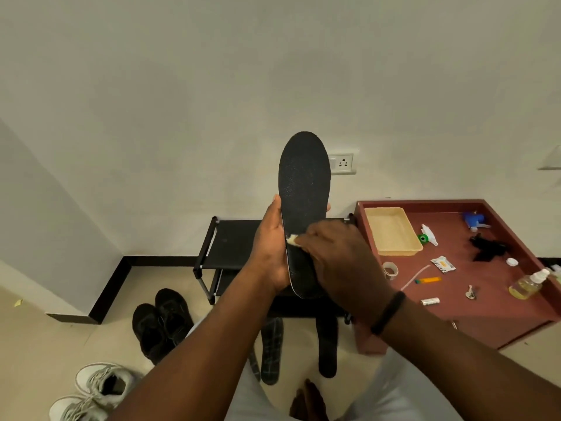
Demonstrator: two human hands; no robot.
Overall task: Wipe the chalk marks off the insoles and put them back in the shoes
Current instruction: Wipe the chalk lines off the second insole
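Observation:
A black insole (304,189) stands upright in front of me, toe end up. My left hand (273,247) grips its lower half from the left side. My right hand (337,256) pinches a small pale wad of cloth or tissue (292,239) and presses it against the insole's lower part. On the floor lie a plaid insole (271,350) and another black insole (327,347). A pair of black shoes (161,323) sits on the floor to the left, with a pair of white sneakers (97,390) nearer to me.
A black shoe rack (230,244) stands against the wall behind my hands. To the right a red-brown table (485,287) carries a cream tray (391,230), a spray bottle (529,284), tape rolls and small items. A wall socket (342,163) is behind the insole.

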